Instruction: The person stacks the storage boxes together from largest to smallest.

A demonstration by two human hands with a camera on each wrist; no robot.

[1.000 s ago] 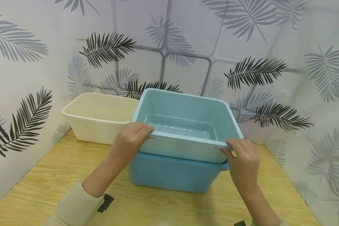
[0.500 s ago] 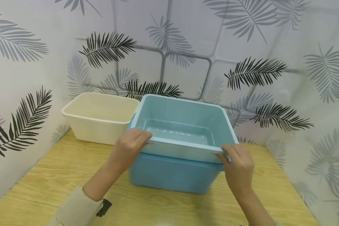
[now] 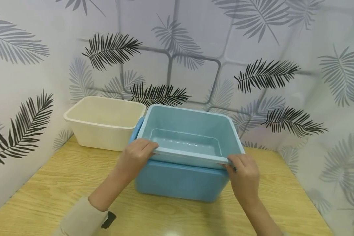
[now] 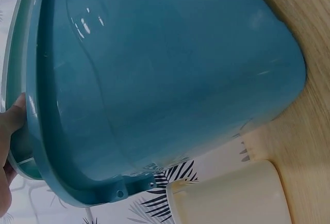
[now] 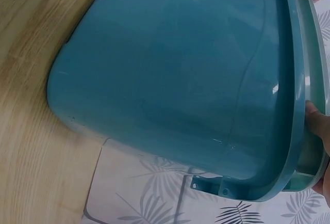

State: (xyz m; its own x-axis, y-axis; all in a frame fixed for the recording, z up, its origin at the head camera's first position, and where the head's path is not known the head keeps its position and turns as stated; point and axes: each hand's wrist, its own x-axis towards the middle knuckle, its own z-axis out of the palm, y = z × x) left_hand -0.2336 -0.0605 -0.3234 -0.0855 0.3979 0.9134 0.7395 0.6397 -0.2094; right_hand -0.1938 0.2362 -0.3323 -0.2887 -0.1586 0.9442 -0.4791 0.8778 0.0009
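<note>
- The left hand [image 3: 137, 154] grips the near rim of the pale teal basin [image 3: 188, 123], at the basin's 8 o'clock.
- The right hand [image 3: 245, 172] grips the same rim at its 4 o'clock, by the corner.
- The basin sits partly down inside the blue bin [image 3: 180, 180], its near rim raised above the bin's own rim; some of the bin's rim shows at the basin's 9 o'clock.
- The blue bin stands upright on the worktop [image 3: 153, 216], with its front wall showing at 6 o'clock below the basin.
- The cream bin [image 3: 98, 137] stands upright between the basin's 9 and 10 o'clock, just beside the blue bin; whether they touch cannot be told.
- A leaf-patterned wall [image 3: 194, 29] rises at 12 o'clock.
- A pale sleeve [image 3: 82, 216] covers the left forearm at 7 o'clock, with a small black piece [image 3: 108, 220] at its cuff.
</note>
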